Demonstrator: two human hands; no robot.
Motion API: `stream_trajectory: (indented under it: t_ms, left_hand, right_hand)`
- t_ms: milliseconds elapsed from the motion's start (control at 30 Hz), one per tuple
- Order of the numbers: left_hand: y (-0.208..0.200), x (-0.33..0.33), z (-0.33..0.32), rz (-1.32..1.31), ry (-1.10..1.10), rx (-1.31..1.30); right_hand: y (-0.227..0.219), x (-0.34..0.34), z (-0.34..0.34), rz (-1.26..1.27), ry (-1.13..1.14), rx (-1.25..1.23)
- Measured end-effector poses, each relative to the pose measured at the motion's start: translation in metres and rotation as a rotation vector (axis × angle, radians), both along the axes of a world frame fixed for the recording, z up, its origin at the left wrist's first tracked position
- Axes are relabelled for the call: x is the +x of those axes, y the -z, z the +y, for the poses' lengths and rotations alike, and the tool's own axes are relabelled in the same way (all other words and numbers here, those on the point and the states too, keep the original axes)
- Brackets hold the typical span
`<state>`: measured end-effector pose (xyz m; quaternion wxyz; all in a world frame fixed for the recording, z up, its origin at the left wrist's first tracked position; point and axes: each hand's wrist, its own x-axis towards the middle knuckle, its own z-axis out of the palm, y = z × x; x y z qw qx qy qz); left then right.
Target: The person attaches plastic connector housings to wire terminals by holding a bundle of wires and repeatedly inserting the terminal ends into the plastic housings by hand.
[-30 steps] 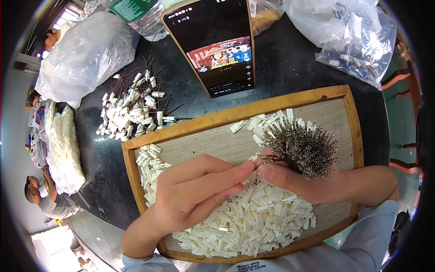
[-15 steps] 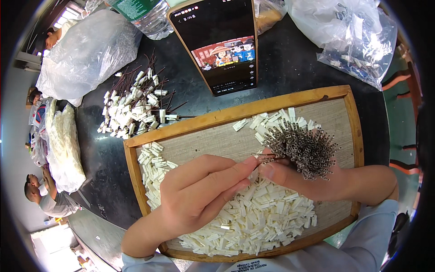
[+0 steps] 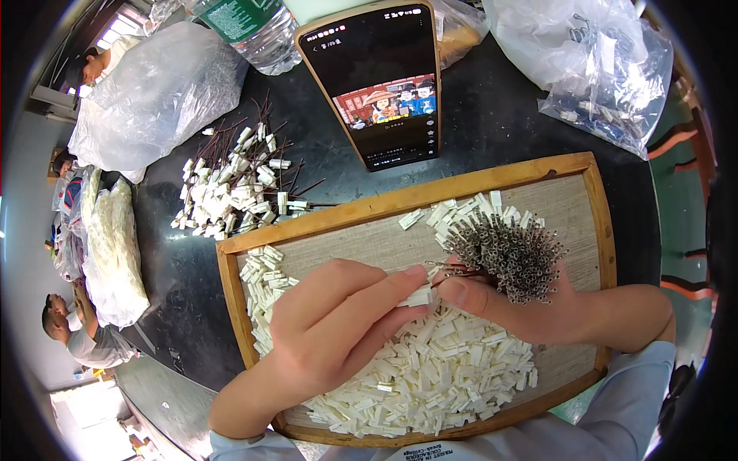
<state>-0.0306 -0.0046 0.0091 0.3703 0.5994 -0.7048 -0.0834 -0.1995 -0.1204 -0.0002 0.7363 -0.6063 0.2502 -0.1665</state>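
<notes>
My left hand (image 3: 327, 323) is closed, pinching a small white plastic connector housing (image 3: 417, 296) between thumb and fingers. Just right of it, my right hand (image 3: 530, 316) grips a thick bundle of dark wires (image 3: 507, 257) whose crimped metal ends point up. A couple of wires stick out of the bundle toward the housing by my right thumb; whether any touches it I cannot tell. Beneath both hands, a wood-framed tray (image 3: 415, 192) holds a heap of loose white housings (image 3: 453, 376), with smaller clusters along its left side and far edge.
Beyond the tray's far left corner lies a pile of wires with white housings (image 3: 238, 180). A phone (image 3: 377, 84) stands behind the tray beside a water bottle (image 3: 250, 31). Plastic bags (image 3: 154, 100) lie left and far right (image 3: 600, 69). Other people (image 3: 84, 330) sit at the left.
My left fingers have drawn slightly left, away from the wire tips, and a white housing now shows between them. My right hand keeps its hold on the bundle. The view has shifted a little.
</notes>
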Motion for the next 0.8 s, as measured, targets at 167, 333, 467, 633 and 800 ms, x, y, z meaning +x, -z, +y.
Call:
stream_trajectory:
  t_ms: [167,333,467,633,800]
  left_hand:
    - [-0.006,0.012,0.000,0.007,-0.052,-0.023]
    - [-0.009,0.023,0.000,0.102,-0.030,-0.030]
    - [-0.020,0.026,-0.001,0.139,-0.022,0.118]
    - [-0.028,0.053,0.004,-0.010,-0.202,0.094]
    - [-0.026,0.057,0.001,-0.509,-0.444,0.185]
  right_hand:
    - [0.002,0.003,0.004,0.077,0.142,0.165]
    - [0.003,-0.001,-0.001,0.099,0.119,-0.005]
    - [0.004,-0.001,0.000,0.043,0.076,0.033]
    - [-0.001,0.000,0.002,0.011,0.160,-0.008]
    - [0.003,-0.001,-0.001,-0.017,0.077,0.234]
